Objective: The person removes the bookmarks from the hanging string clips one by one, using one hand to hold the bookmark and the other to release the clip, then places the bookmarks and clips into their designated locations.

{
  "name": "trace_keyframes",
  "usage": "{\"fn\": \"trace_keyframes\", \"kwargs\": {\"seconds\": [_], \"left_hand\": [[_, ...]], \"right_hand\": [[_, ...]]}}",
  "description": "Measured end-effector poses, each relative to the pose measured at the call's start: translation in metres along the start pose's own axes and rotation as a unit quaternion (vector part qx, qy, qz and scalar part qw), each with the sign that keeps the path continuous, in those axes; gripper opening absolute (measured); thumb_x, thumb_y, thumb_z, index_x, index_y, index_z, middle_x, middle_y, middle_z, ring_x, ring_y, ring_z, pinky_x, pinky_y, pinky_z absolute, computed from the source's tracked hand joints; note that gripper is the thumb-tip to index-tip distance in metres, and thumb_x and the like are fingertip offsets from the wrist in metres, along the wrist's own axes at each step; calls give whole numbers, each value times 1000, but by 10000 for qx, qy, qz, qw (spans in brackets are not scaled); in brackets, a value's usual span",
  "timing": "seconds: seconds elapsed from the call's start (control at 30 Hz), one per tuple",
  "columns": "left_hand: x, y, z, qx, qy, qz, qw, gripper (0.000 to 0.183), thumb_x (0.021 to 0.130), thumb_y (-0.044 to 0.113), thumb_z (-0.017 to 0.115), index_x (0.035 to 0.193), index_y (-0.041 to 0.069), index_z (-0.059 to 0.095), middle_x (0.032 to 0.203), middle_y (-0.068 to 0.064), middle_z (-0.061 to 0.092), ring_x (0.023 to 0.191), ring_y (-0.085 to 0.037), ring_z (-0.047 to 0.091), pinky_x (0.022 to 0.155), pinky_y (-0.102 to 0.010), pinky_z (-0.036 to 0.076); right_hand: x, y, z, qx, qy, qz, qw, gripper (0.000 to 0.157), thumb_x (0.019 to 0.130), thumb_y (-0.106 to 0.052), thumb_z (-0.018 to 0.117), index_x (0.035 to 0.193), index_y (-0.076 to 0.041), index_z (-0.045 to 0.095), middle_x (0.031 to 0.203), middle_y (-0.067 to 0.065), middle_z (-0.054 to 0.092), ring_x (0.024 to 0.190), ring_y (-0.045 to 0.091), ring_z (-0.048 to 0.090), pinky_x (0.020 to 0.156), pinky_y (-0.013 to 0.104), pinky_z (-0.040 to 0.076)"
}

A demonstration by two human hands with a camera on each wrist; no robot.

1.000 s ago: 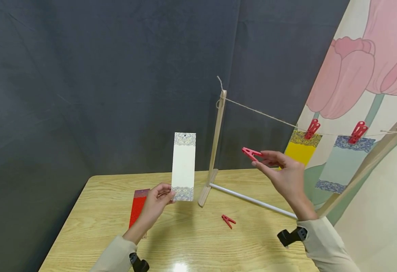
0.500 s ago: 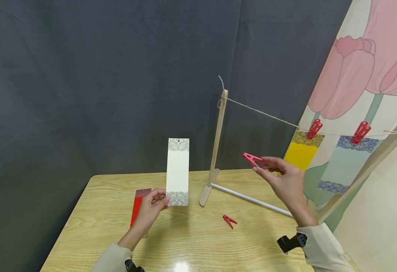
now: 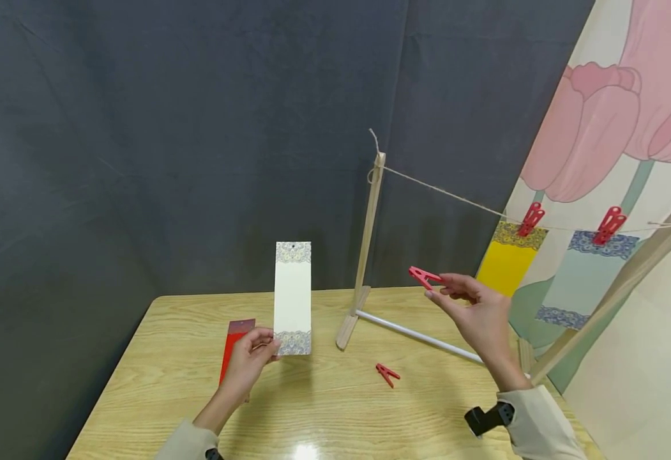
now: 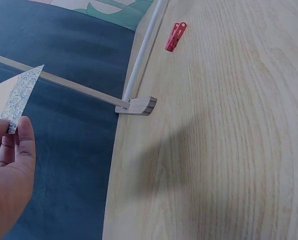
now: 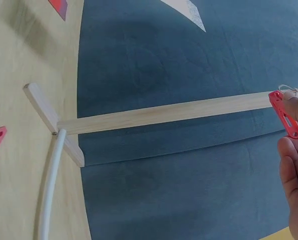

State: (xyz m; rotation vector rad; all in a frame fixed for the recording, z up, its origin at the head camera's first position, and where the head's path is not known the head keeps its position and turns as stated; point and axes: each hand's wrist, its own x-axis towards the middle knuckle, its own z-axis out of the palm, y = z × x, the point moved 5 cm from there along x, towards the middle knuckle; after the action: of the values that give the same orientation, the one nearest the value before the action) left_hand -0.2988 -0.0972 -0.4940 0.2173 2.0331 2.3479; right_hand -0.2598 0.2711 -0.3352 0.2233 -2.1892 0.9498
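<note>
My left hand [image 3: 250,363] pinches a white bookmark card [image 3: 292,297] by the lower left corner. The card stands upright above the table, with lace-patterned bands at both ends and a small hole at the top. In the left wrist view, thumb and fingers grip its patterned end [image 4: 21,95]. My right hand [image 3: 479,313] holds a red clothespin [image 3: 424,276] between thumb and fingers, its nose pointing left, below the string [image 3: 441,190]. The right wrist view shows that clothespin [image 5: 285,115] at the fingertips.
A yellow card [image 3: 507,259] and a light blue card [image 3: 588,275] hang from the string by red clothespins. The string runs between two wooden posts [image 3: 369,223] joined by a white rod [image 3: 415,333]. On the table lie a red card [image 3: 233,345] and another red clothespin [image 3: 388,375].
My left hand has moved left and down with the white card. The right hand has lowered a little, still holding the clothespin.
</note>
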Motion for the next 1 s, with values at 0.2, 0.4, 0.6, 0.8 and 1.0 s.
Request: {"fn": "trace_keyframes", "kwargs": {"seconds": [0.2,0.4,0.6,0.8,1.0], "left_hand": [[-2,-5,-3,36,79,24,10000,23,82,6,63,100,-4,54,93,-19,53,83,-23,58,73,-42,49],[-5,-9,-7,-6,171,46,9998,22,81,4,63,99,-5,55,92,-19,53,82,-24,58,72,-40,50],[-7,-13,-11,-4,293,-101,9995,23,81,4,64,100,-5,55,93,-19,53,83,-25,58,73,-42,49],[-11,-14,-14,60,328,-177,9993,21,83,3,61,101,-5,54,94,-20,52,85,-25,58,74,-40,49],[-13,-19,-19,31,451,-297,9985,21,82,2,62,100,-6,54,94,-19,53,83,-24,58,75,-41,48]], "right_hand": [[-9,4,8,101,-86,-64,9999,33,66,-23,79,96,-16,68,80,-3,65,68,6,57,60,16,46],[-16,8,16,20,-131,-109,9999,32,67,-24,78,96,-14,68,82,-8,64,68,5,57,60,15,46],[-22,12,19,231,-154,-56,9996,34,66,-22,79,96,-11,68,82,-7,65,68,6,58,60,16,48],[-28,17,22,331,-147,-1,9993,32,66,-20,79,95,-12,68,81,-5,65,67,7,59,61,17,48],[-34,25,25,311,-193,240,9990,33,67,-24,78,95,-12,68,84,-6,64,69,5,59,62,24,50]]}}
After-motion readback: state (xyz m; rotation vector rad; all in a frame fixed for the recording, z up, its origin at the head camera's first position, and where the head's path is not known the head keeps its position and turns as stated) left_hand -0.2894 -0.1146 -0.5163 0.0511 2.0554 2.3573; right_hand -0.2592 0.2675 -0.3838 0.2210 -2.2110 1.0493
